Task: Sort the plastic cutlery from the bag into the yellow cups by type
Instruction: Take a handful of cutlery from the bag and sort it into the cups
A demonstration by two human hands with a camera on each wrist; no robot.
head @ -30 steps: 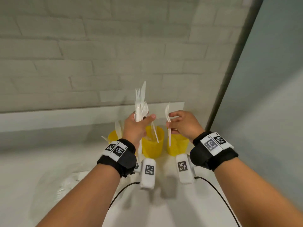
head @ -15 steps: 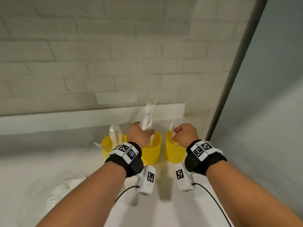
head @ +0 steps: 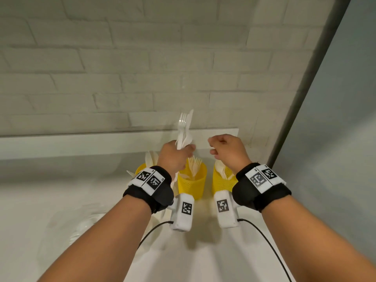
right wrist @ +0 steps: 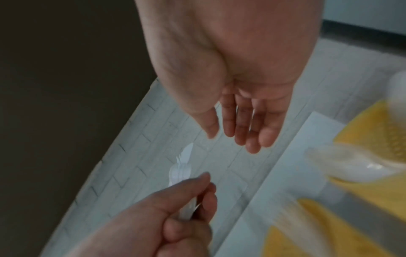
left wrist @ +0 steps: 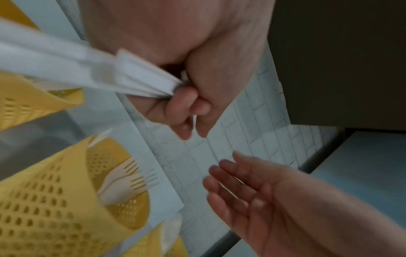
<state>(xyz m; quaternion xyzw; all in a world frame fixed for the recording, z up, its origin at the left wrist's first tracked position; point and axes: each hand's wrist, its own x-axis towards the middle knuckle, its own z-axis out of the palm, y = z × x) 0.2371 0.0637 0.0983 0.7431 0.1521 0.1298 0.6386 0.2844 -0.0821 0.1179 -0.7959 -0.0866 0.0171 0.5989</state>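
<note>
My left hand [head: 179,153] grips a bundle of white plastic cutlery [head: 184,129] upright above the cups, a fork and a knife tip sticking up; in the left wrist view the handles [left wrist: 131,76] fan out below the curled fingers. My right hand [head: 223,149] hovers empty beside it, above the right cup, fingers relaxed and nearly straight [right wrist: 246,121]. Three yellow perforated cups stand in a row by the wall: the left one [head: 140,169] is mostly hidden behind my wrist, the middle one [head: 192,182] holds forks [left wrist: 129,179], the right one [head: 221,180] holds white pieces.
A clear plastic bag [head: 67,226] lies on the white counter at the lower left. A white brick wall [head: 142,68] and a ledge [head: 81,141] rise just behind the cups. A grey panel [head: 335,119] closes off the right side.
My right hand let the white piece it held drop into the right cup, then rose empty and opened. My left hand dipped toward the cups and lifted again with its bundle.
</note>
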